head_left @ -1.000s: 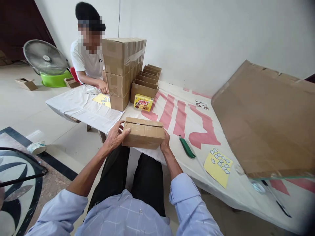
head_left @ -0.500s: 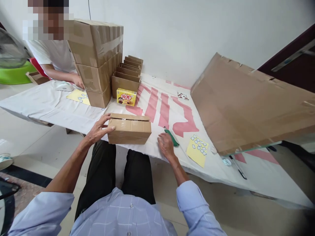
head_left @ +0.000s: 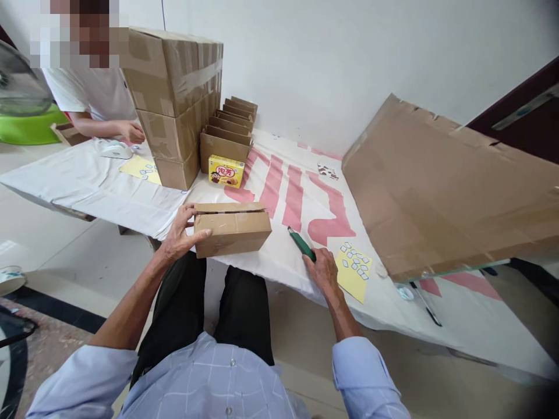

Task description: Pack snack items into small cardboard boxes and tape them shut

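Note:
A small cardboard box [head_left: 233,235] rests at the table's near edge, a narrow gap showing between its top flaps. My left hand [head_left: 181,233] holds its left end, thumb on the top and fingers at the back corner. To the right, a green utility knife [head_left: 301,243] lies on the cloth, its tip pointing away and to the left. My right hand [head_left: 322,269] has its fingers closed around the near end of the handle, partly hiding it. Right beside that hand is a yellow sheet [head_left: 353,285] bearing several small blue-edged stickers.
Tall stacked cartons [head_left: 174,110] stand at the left, beside a row of open cartons [head_left: 225,151] and a yellow snack box [head_left: 226,171]. A large cardboard panel [head_left: 437,198] leans at the right, near a black pen-like tool [head_left: 427,305]. A co-worker's hand [head_left: 131,132] is behind the stack.
My right hand has moved right, from beside the utility knife to its near end. The left thumb has slid slightly further over the box. The co-worker's hand has shifted and lifted a little.

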### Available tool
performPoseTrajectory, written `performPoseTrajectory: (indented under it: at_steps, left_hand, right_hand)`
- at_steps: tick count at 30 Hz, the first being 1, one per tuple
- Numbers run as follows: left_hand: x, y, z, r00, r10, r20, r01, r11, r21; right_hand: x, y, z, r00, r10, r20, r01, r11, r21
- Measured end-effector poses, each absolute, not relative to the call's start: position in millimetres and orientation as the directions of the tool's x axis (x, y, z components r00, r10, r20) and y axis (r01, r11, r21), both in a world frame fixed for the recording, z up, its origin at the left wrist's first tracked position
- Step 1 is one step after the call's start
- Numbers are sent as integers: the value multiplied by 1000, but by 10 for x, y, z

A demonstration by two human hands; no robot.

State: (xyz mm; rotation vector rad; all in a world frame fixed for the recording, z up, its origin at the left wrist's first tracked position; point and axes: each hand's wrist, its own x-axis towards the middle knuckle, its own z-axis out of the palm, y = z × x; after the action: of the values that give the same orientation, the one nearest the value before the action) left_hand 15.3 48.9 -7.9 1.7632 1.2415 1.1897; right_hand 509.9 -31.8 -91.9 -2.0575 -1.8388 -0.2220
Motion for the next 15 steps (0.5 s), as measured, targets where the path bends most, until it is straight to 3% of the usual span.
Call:
performPoseTrajectory:
  at_steps: [9,12,15]
  left_hand:
    - [128,450,-76,147,943,297,309,-329,892]
    - [127,457,-94,142,947,287,265,-316,911]
    - [136,469,-113,123,953,278,240,-300,923]
  right_hand:
    - [5074,-275,-866,153,924,351,969,-70,-236]
    - [4950,-265,-810,230,902,366,916,-73,-394]
    - [4782,-230,-740,370,888,273,750,-112,-651]
